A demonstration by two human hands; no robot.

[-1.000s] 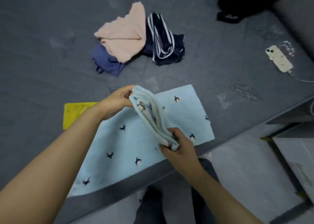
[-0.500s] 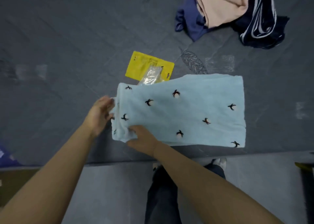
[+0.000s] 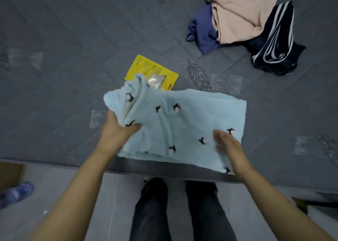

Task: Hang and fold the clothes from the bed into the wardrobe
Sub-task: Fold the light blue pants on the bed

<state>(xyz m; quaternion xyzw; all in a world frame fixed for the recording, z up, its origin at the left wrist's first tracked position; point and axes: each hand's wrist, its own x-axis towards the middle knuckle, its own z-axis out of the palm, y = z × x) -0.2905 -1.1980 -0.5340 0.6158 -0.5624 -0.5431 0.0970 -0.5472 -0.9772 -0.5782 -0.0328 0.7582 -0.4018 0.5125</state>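
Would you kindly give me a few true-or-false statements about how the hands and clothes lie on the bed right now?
1. The left hand grips a bunched end of the light blue garment. True.
2. The right hand holds the yellow packet. False: it lies open on the blue garment.
3. The peach garment lies partly over the purple garment. True.
4. The yellow packet lies wholly uncovered. False: the blue garment covers its near edge.
5. The striped navy garment lies nearest the person. False: it lies far off, beside the peach one.

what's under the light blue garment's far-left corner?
The yellow packet lies partly under the light blue garment, a clear wrapper on it. The packet's near edge is covered.
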